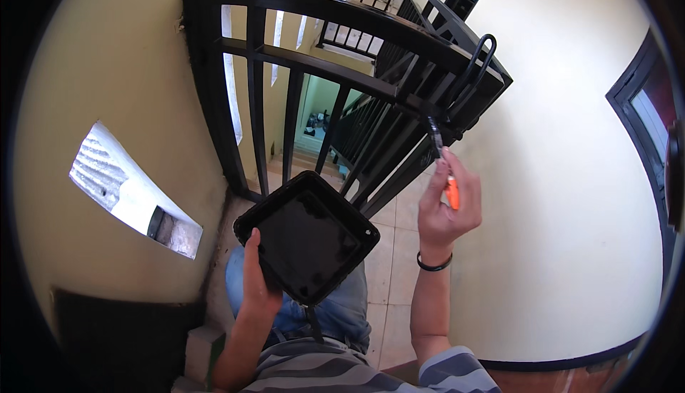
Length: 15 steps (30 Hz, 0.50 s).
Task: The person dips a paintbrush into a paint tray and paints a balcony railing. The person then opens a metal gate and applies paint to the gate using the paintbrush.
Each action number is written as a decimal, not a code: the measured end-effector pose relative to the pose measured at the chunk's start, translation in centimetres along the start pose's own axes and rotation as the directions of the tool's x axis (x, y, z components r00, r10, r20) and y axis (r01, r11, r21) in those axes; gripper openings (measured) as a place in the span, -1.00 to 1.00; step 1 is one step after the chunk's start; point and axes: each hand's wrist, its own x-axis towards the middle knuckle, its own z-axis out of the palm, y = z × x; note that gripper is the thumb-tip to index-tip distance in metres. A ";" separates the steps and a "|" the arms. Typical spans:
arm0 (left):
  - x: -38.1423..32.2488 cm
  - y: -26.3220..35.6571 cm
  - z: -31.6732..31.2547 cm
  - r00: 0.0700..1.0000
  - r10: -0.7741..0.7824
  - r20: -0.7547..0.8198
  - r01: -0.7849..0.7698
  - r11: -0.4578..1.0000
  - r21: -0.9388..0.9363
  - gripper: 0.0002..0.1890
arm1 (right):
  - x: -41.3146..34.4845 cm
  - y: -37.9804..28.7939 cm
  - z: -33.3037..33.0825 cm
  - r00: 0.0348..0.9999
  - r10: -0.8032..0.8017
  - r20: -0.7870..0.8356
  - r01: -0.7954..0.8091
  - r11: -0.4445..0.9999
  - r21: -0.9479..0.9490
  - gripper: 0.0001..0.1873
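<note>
My left hand [259,280] holds a square black tray [310,237] by its left edge, thumb over the rim. Dark, glossy liquid that looks like black paint covers the tray's bottom. In my right hand [452,200] is a paintbrush [436,136] with an orange handle end, pinched between thumb and fingers. Its dark bristle end meets the black metal gate [321,66] near the right end of the middle crossbar; the exact contact is hard to make out. Just above the brush, a bent metal loop [484,55] stands at the gate's right corner.
A cream wall [128,66] with a slanted opening [134,195] rises on the left. A white wall [546,205] stands close to the right arm, with a dark-framed window [637,98] beyond. Stairs [310,163] with a black railing descend behind the gate. Floor tiles [393,264] lie below.
</note>
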 end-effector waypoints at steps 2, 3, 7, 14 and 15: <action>-0.1 0.2 0.2 1.000 0.006 0.009 -0.006 1.000 0.002 -0.36 | -0.8 -0.3 0.8 0.997 -0.026 0.076 0.028 0.999 -0.035 -0.76; -0.1 0.3 0.4 1.000 0.003 0.008 -0.002 1.000 -0.002 -0.37 | -1.1 -0.5 1.4 0.992 -0.088 0.085 0.087 0.996 0.014 -0.75; -0.3 0.7 0.6 0.999 0.024 0.027 -0.024 1.000 -0.007 -0.37 | -0.7 -1.7 2.1 0.991 -0.097 0.093 0.088 0.992 0.089 -0.74; -0.1 0.6 0.1 1.000 0.030 0.009 -0.030 0.999 -0.024 -0.37 | 0.4 1.2 -0.4 0.980 0.200 -0.024 -0.198 0.978 0.064 -0.88; 0.0 0.6 0.2 1.000 0.022 0.018 -0.022 0.999 -0.027 -0.37 | 0.7 0.9 -0.4 0.984 0.175 -0.044 -0.172 0.982 0.073 -0.88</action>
